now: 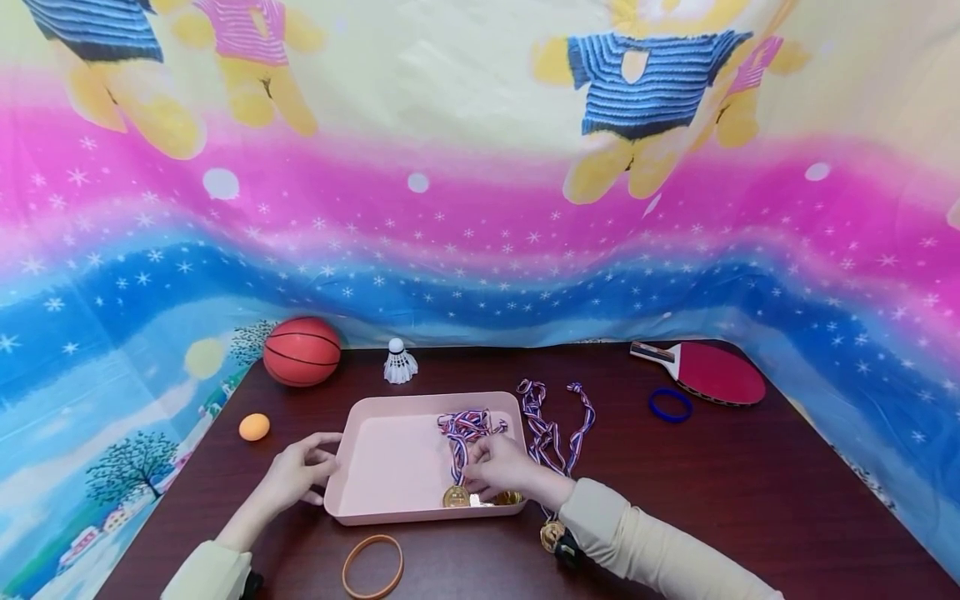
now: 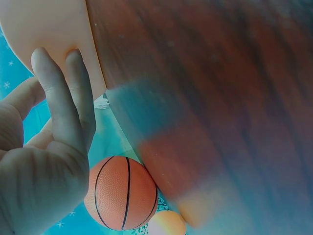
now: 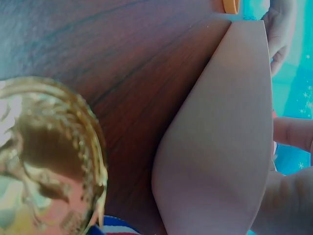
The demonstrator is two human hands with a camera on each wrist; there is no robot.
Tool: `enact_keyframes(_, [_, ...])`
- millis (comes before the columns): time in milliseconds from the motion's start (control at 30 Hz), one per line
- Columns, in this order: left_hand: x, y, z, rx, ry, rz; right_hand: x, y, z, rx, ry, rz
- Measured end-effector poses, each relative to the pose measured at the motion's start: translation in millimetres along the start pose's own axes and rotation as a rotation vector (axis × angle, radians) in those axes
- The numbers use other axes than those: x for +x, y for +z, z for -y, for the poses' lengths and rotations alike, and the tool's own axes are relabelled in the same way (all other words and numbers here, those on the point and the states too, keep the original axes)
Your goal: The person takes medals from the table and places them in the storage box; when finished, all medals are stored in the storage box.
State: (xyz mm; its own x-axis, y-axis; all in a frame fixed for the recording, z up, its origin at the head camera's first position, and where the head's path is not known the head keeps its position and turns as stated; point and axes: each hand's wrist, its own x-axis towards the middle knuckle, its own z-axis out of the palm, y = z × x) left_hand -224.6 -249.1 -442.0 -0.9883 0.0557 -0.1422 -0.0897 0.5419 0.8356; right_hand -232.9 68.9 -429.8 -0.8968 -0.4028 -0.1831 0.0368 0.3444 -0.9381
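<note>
two hands are working at a pink tray (image 1: 390, 467) sitting near the front edge of the dark tabletop (image 1: 750, 483). the left hand (image 1: 294, 479) is resting against the tray's left rim with fingers curled lightly round the edge, apparently steadying it so it is not sliding; the left wrist view is showing those fingers (image 2: 63, 98) lying along the pink wall. the right hand (image 1: 498, 467) is reaching into the tray's right side and pinching the striped ribbon (image 1: 467, 429) of a gold medal (image 1: 455, 497), which is lying inside by the front wall, the ribbon bunching toward the back rim. a second medal (image 1: 552, 534) is lying on the tabletop just outside the tray's right front corner, its ribbon (image 1: 551, 425) trailing back. an orange wristband (image 1: 372, 567) is lying at the front edge, a basketball (image 1: 302, 351) and shuttlecock (image 1: 400, 362) at the back edge, a paddle (image 1: 708, 371) toward the back right corner.
</note>
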Motion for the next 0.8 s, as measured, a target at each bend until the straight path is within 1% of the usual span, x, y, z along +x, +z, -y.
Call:
enact_keyframes(167, [0.2, -0.3, 0.0, -0.003, 0.009, 0.004, -0.3, -1.3, -0.3, -0.001, 0.01, 0.017])
enact_keyframes(367, [-0.7, 0.0, -0.4, -0.008, 0.007, 0.003, 0.9, 0.9, -4.5, 0.034, 0.03, 0.038])
enact_keyframes(633, [0.2, 0.0, 0.5, -0.01, 0.015, 0.007, 1.9, 0.0, -3.9, 0.027, 0.034, 0.032])
enact_keyframes(800, [0.5, 0.2, 1.0, -0.007, 0.005, 0.006, 1.6, -3.5, -2.2, 0.03, 0.027, 0.04])
